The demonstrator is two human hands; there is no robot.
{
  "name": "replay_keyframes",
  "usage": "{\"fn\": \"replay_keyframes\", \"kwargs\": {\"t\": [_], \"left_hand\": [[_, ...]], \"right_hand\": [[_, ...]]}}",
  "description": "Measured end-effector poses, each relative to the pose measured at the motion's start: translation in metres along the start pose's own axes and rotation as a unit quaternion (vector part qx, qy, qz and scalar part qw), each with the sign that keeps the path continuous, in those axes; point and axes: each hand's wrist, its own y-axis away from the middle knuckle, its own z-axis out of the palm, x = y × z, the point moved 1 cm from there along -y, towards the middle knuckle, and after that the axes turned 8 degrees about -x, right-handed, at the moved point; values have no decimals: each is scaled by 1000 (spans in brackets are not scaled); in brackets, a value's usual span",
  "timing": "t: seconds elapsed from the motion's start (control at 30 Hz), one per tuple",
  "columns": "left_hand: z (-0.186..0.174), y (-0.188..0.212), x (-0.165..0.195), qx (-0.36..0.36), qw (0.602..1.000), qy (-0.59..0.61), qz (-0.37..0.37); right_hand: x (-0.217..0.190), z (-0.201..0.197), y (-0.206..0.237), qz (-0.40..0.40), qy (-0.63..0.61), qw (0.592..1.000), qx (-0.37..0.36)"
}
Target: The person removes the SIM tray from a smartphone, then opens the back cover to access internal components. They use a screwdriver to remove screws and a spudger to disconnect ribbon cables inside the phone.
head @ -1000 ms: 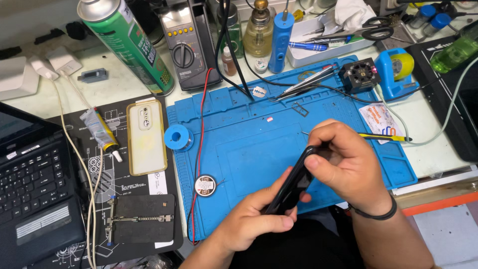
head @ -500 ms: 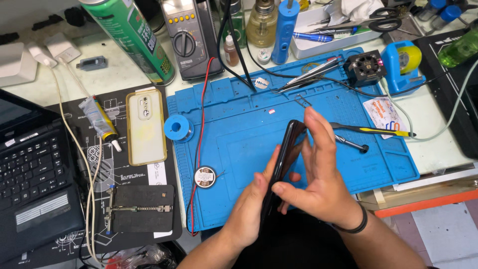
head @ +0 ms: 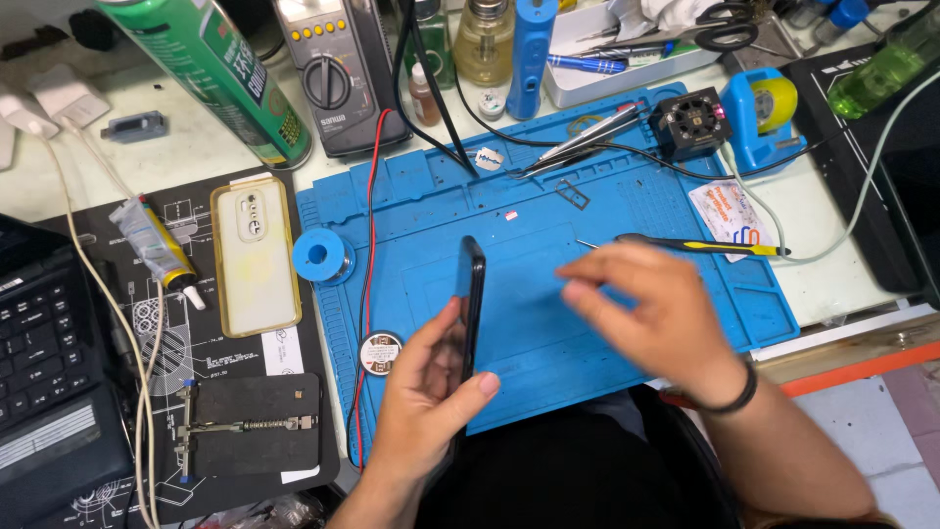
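A blue work mat (head: 548, 255) fills the middle of the frame, lying on a pale bench. At the left edge sits a dark laptop (head: 44, 362), and beside it a black printed mat (head: 147, 323) that carries a phone back cover (head: 257, 255) with a yellowish rim and, lower down, a black clamp fixture (head: 250, 423). A green spray can (head: 211, 73) leans across the upper left, with a grey multimeter (head: 338, 73) next to it; its red lead (head: 370, 245) runs down the left side of the blue mat. A blue solder spool (head: 319, 257) rests at the mat's left edge, a small round tin (head: 380, 353) below it. Tweezers (head: 578, 142) and a small black fan (head: 691, 120) lie along the mat's top edge, a blue tape dispenser (head: 764, 113) just right of them.

The left hand (head: 426, 392), in the lower centre, grips a black phone (head: 470, 304) by its lower part, thumb wrapped across one face. The phone stands upright on edge over the mat, seen thin side on, glossy and dark. The right hand (head: 656, 313) hovers to its right, apart from it, blurred, fingers loosely curled and holding nothing visible. It partly covers a yellow-and-black screwdriver (head: 705, 245) lying on the mat behind it.
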Motion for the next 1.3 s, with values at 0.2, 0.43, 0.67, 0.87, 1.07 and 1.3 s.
{"fn": "replay_keyframes", "kwargs": {"t": [0.2, 0.43, 0.67, 0.87, 1.07, 1.3], "left_hand": [[3, -2, 18, 69, 968, -226, 86], [19, -9, 29, 116, 974, -197, 5], [13, 0, 42, 23, 952, -304, 20], [26, 17, 43, -166, 859, -483, 43], [25, 27, 44, -156, 828, -532, 86], [22, 26, 37, -30, 834, -547, 71]], "right_hand": [[53, -14, -68, 103, 241, 965, 15], [71, 4, -82, 77, 261, 962, 4], [44, 2, -71, -19, 124, 961, -246], [33, 10, -102, -94, 125, 945, -286], [50, 22, -137, -31, 195, 960, -199], [54, 30, -140, 17, 189, 958, -215]]}}
